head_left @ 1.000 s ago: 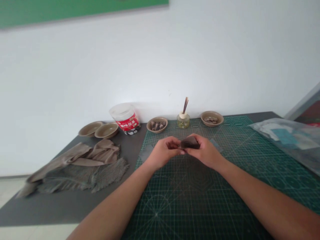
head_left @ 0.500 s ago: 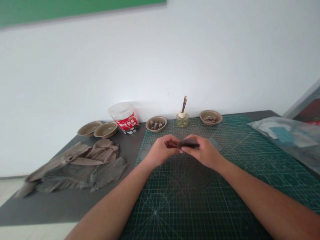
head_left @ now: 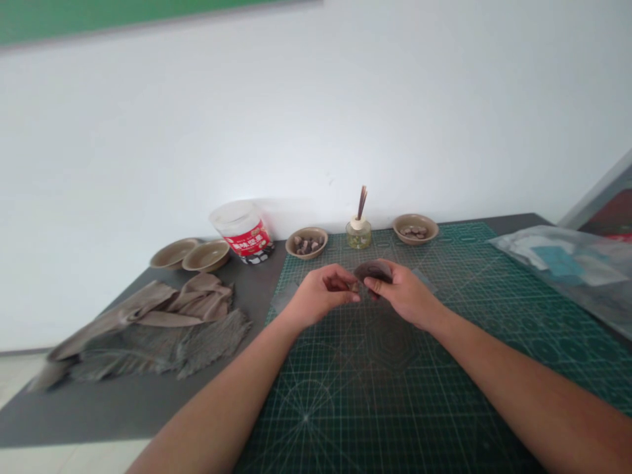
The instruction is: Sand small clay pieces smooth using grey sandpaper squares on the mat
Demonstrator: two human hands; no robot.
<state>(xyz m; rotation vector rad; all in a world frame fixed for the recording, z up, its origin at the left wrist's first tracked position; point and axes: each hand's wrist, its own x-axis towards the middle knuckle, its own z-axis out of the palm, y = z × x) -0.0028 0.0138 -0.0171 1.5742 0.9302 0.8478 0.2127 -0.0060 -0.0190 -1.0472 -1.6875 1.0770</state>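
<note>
My right hand (head_left: 402,294) grips a dark, flat, rounded piece (head_left: 371,268) between thumb and fingers, its face tilted up toward me. Left of it, my left hand (head_left: 326,293) is closed in a pinch, thumb and fingertips close to the piece's edge but apart from it. A small brownish bit seems to sit between those fingertips, too small to name. Both hands are held above the green cutting mat (head_left: 345,395). Beyond them stand a bowl of brown chunks (head_left: 307,253) and a bowl of flat brown pieces (head_left: 415,239).
A reed diffuser (head_left: 358,234) stands between the two filled bowls. To the left are a plastic tub with a red label (head_left: 247,240), two brown bowls (head_left: 206,258) and a crumpled grey-brown cloth (head_left: 168,329). A clear plastic bag (head_left: 567,257) lies at the right.
The dark piece has turned in my right hand, so more of its flat face shows. My left fingertips have come away from it, leaving a gap.
</note>
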